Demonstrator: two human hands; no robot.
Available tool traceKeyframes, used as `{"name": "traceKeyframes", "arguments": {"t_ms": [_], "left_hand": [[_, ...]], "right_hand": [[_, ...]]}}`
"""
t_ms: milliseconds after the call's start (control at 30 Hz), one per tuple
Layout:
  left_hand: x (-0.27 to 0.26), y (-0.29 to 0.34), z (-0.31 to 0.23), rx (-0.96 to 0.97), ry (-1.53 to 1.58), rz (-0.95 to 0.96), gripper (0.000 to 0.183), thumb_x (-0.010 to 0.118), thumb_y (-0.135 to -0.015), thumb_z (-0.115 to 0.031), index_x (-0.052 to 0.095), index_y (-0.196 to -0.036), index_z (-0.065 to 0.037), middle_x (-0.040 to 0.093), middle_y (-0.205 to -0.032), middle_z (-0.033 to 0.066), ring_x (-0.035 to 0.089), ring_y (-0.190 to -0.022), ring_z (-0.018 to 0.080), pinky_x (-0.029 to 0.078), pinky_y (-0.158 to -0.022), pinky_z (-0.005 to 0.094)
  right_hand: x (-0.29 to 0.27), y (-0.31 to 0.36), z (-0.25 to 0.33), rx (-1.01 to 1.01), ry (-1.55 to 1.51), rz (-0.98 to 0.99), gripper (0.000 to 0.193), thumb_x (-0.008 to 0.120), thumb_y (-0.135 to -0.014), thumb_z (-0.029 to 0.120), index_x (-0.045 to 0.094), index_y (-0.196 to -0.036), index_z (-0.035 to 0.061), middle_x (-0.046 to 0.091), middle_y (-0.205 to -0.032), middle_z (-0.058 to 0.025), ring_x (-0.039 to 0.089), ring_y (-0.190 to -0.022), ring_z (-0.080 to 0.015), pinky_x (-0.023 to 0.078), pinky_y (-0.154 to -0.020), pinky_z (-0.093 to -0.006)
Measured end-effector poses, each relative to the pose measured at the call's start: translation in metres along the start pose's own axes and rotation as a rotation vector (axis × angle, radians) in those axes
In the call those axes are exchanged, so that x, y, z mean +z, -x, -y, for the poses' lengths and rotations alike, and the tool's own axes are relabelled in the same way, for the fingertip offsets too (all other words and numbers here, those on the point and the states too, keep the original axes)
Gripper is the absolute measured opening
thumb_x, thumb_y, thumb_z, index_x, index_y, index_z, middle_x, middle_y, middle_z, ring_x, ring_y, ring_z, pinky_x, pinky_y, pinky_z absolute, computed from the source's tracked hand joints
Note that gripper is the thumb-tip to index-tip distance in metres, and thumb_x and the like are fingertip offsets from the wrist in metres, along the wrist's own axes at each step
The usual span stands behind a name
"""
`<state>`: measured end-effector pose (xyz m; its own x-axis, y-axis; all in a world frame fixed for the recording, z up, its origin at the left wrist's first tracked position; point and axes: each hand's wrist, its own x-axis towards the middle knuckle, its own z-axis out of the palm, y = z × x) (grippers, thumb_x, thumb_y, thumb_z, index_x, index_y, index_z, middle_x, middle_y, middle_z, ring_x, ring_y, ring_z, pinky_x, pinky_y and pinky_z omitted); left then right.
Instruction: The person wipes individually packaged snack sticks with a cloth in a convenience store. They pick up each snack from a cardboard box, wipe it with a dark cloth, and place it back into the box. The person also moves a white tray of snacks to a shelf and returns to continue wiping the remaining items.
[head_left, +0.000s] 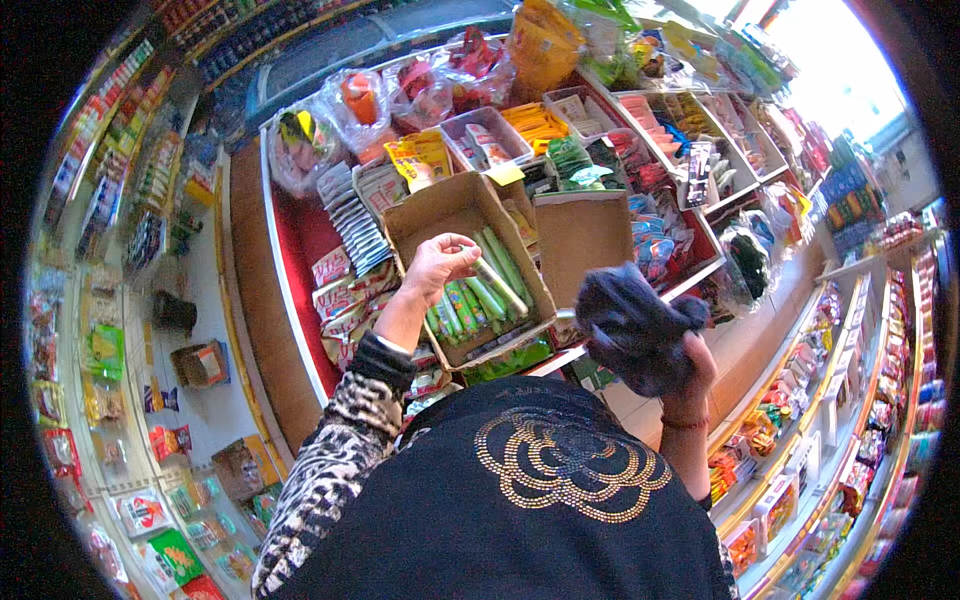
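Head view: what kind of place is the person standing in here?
Most likely a small grocery or snack shop. Tiered red display shelves hold many colourful packaged snacks, and the left hand reaches into an open brown cardboard box of long green packets. The right hand grips a dark crumpled cloth.

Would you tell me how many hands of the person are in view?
2: the left hand grips a green tube pack over the cardboard box; the right hand clutches a dark cloth.

Red shelf point(300, 235) crowded with snack packets point(345, 295), clear bags of sweets point(360, 105), white trays point(490, 135), orange bag point(540, 45), small cardboard boxes on floor point(203, 363)
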<state>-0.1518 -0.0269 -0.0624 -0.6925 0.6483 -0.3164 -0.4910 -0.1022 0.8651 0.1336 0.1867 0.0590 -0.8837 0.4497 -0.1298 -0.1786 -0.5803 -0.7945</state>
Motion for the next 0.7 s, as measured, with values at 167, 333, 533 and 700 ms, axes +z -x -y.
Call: {"name": "traceKeyframes", "arguments": {"t_ms": [167,333,533,700], "left_hand": [[0.095,0.054,-0.033,0.049,0.085,0.227,0.019,0.067,-0.082,-0.009,0.060,-0.098,-0.004,0.064,-0.091,0.0054,0.061,-0.080,0.0115,0.053,-0.069,0.0288],[0.120,0.083,-0.032,0.159,0.266,0.170,0.023,0.051,-0.090,-0.017,0.060,-0.104,0.000,0.064,-0.096,0.0081,0.063,-0.082,0.0165,0.054,-0.076,0.0311],[0.100,0.085,-0.053,0.300,0.030,0.157,0.015,0.066,-0.079,-0.001,0.062,-0.094,0.001,0.066,-0.087,0.0085,0.064,-0.075,0.0147,0.053,-0.071,0.0278],[0.112,0.083,-0.055,0.220,0.268,0.239,0.023,0.064,-0.084,-0.008,0.060,-0.106,-0.003,0.065,-0.089,0.0067,0.063,-0.078,0.0148,0.053,-0.069,0.0272]], "right_hand": [[0.072,-0.052,-0.011,-0.237,0.863,0.374,0.051,0.070,-0.071,0.017,0.056,-0.118,0.0046,0.036,-0.135,-0.0139,0.043,-0.119,-0.0253,0.035,-0.100,-0.0328],[0.090,-0.047,-0.034,-0.439,1.164,0.419,0.068,0.074,-0.064,0.010,0.051,-0.128,0.0183,0.053,-0.116,-0.0165,0.054,-0.110,-0.0266,0.045,-0.089,-0.0331],[0.068,-0.021,-0.010,0.029,0.928,0.398,0.070,0.072,-0.066,0.009,0.047,-0.132,0.0094,0.065,-0.103,-0.0071,0.056,-0.096,-0.0104,0.045,-0.086,-0.0272],[0.047,0.001,0.008,0.187,0.639,0.292,0.047,0.075,-0.071,0.014,0.061,-0.115,0.0046,0.064,-0.097,0.0002,0.056,-0.089,-0.0076,0.045,-0.084,-0.0249]]}}
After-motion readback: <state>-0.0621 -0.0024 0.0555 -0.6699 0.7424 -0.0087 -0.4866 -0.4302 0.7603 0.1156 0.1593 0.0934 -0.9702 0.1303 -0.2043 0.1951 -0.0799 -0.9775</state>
